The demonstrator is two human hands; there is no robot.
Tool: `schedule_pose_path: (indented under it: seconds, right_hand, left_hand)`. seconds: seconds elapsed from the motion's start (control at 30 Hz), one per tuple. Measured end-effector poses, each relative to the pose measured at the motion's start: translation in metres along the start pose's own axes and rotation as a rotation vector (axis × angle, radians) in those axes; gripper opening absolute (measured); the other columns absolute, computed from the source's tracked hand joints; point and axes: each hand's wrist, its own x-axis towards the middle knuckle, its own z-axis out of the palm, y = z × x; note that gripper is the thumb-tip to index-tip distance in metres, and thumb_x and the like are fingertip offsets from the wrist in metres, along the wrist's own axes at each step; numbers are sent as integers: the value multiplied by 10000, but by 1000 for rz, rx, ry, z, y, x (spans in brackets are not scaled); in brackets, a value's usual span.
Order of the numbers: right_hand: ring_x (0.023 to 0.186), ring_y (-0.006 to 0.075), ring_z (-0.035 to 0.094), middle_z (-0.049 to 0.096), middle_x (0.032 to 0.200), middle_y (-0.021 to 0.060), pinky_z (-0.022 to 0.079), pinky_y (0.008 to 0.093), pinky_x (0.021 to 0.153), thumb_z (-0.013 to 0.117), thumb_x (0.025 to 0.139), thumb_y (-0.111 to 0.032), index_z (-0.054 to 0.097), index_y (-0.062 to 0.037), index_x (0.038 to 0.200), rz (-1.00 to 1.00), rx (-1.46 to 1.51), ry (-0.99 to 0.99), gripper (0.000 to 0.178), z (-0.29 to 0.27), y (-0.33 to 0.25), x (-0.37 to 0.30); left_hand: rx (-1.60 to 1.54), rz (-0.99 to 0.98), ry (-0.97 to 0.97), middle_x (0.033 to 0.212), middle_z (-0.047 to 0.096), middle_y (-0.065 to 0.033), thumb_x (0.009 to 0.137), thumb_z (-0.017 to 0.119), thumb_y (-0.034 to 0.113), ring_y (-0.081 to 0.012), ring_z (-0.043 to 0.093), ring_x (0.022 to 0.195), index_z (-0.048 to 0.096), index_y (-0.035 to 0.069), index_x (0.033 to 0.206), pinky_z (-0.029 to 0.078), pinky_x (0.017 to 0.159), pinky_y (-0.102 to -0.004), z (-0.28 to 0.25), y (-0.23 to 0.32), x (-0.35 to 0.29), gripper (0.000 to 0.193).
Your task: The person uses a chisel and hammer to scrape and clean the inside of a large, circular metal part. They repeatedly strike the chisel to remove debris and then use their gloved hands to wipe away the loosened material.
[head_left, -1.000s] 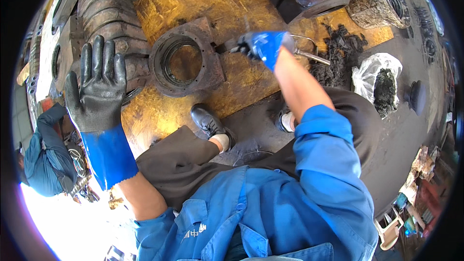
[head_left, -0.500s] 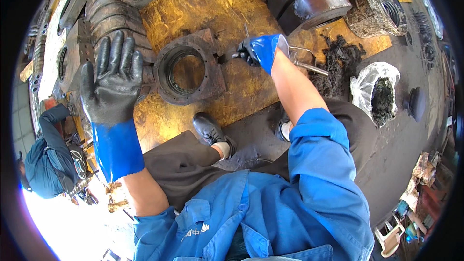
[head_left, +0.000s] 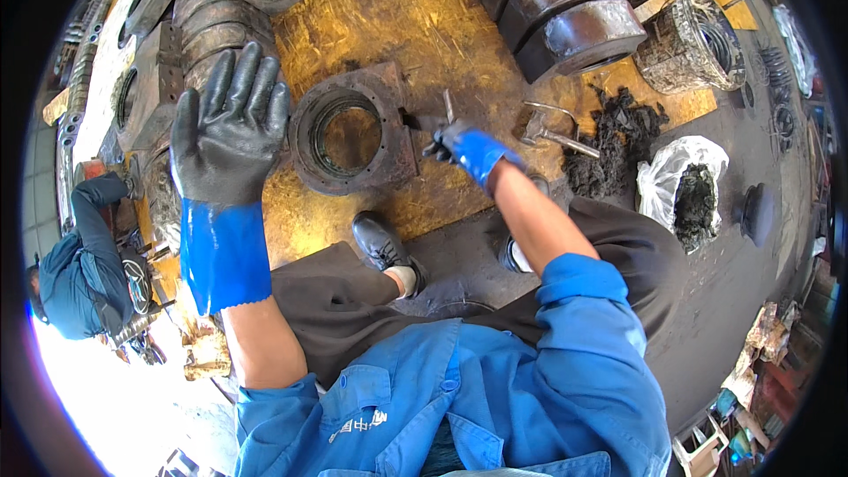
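Note:
My left hand [head_left: 230,128], in a black-palmed blue rubber glove, is raised palm up with its fingers outstretched and nothing in it. Just right of it, a square metal block with a large round bore [head_left: 397,155] lies on the stained yellow board [head_left: 406,35]. My right hand [head_left: 459,143], gloved alike, is closed to the right of the block. A thin metal rod [head_left: 449,106] sticks up out of its fingers; the rest of the rod is hidden in the glove.
Heavy metal rings [head_left: 574,0] line the back right, near a grimy bucket [head_left: 685,44]. A metal tool with a bar handle [head_left: 565,137] lies by black greasy scraps [head_left: 618,132]. A white plastic bag of black stuff [head_left: 654,172] stands right. Another person [head_left: 84,274] bends at far left.
My right hand has drawn back toward me with the rod. My left hand has shifted slightly right and away from me, still spread.

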Motion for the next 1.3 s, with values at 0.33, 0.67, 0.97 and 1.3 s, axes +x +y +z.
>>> schedule_pose_path:
  seconds: [0.33, 0.67, 0.97, 1.3]
  right_hand:
    - [417, 98, 479, 760, 839, 107, 358, 286, 366, 519, 1010, -222, 647, -73, 902, 0, -88, -18, 224, -26, -36, -23]
    - [471, 98, 548, 763, 807, 68, 412, 263, 418, 555, 1020, -283, 696, -78, 994, -122, -122, 58, 251, 12, -16, -33]
    - [467, 94, 525, 744, 770, 90, 395, 246, 421, 649, 982, -277, 698, -87, 919, -66, 62, 116, 206, -3, -27, -42]
    - [449, 97, 517, 735, 770, 85, 390, 243, 408, 624, 1007, -335, 654, -114, 1050, -197, -244, -19, 227, -31, 3, -50]
  left_hand:
    - [6, 45, 33, 1600, 302, -225, 984, 565, 432, -386, 255, 1502, 337, 28, 1534, 232, 1216, -548, 7, 7, -7, 719]
    - [-100, 40, -84, 1590, 313, -232, 1016, 520, 442, -381, 295, 1483, 333, 36, 1535, 279, 1210, -535, -13, 13, -7, 684]
    - [-173, 104, -19, 1432, 533, -204, 1000, 555, 436, -367, 512, 1314, 542, 25, 1371, 430, 1086, -537, -2, 18, -9, 554]
    - [-298, 107, -54, 1359, 594, -231, 1032, 519, 353, -381, 589, 1228, 578, 7, 1323, 491, 1026, -529, -18, 19, -10, 456]
